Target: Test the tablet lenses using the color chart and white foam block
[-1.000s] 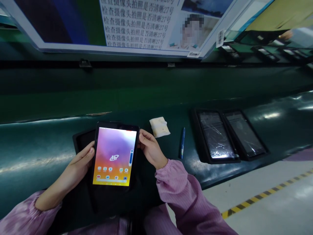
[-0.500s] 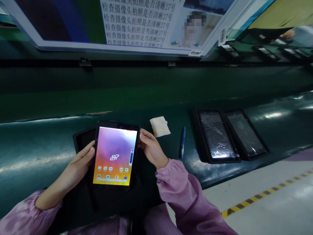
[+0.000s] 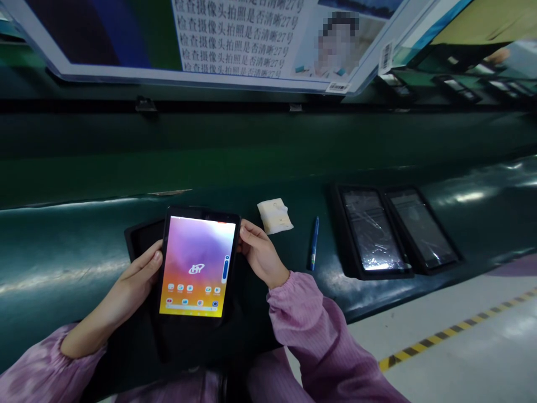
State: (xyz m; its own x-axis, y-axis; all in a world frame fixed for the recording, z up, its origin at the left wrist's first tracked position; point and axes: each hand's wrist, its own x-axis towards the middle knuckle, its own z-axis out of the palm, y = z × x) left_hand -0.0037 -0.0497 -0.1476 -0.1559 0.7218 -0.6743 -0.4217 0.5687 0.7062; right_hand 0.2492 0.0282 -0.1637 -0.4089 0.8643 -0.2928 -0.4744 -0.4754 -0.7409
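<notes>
Because the tablet [image 3: 195, 268] sits right btwn my two hands, neither one's clearly nearer: L hand [image 3: 136, 282] is on its L edge, R hand [image 3: 263, 254] on its R edge. Long axis runs away from me, top end far & leaning a bit R, lit screen facing me. L has hold abt midway up the side, thumb along the edge, other fingers partly hidden; R is higher, nr the top R corner, thumb & fingers pinching the side. So R's closer to the top end, L to the middle. Can't tell if a R fingertip is pressing a side button, tho a vertical slider [image 3: 226, 270] shows on-screen nr that edge. Neither hand's spread.

Black tray [image 3: 136, 238] pokes out behind the tablet's L side; can't tell if the tablet's lower end touches it. Just beyond my R fingers on the green bench [image 3: 302, 302] is a white foam pad [image 3: 274, 216], then a blue pen [image 3: 314, 243], also pointing away from me, then two cased tablets [image 3: 371, 229] side by side, well apart from mine.
</notes>
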